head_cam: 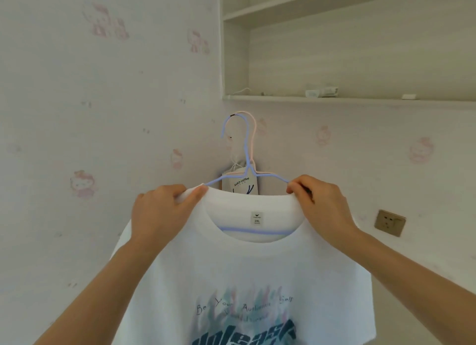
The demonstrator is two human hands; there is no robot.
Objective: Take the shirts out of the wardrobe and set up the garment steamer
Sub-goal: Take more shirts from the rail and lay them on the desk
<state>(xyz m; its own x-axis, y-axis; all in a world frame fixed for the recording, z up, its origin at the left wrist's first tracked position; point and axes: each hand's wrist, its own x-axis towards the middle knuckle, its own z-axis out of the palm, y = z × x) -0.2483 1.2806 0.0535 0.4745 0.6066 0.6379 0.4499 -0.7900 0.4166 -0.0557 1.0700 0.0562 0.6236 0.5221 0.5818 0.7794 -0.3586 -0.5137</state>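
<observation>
A white T-shirt (247, 272) with a blue-green print hangs on a blue wire hanger (246, 148) in the room's corner. A pink hanger (253, 128) sits just behind the blue one on the same hook point. My left hand (162, 210) pinches the left side of the shirt's collar. My right hand (322, 205) grips the right side of the collar over the hanger's arm. No garment steamer or wardrobe is in view.
A white paper coffee bag (240, 183) hangs behind the hangers. Open wall shelves (334, 98) with a few small items run above to the right. A wall socket (389, 222) sits at right. Patterned wallpaper covers both walls.
</observation>
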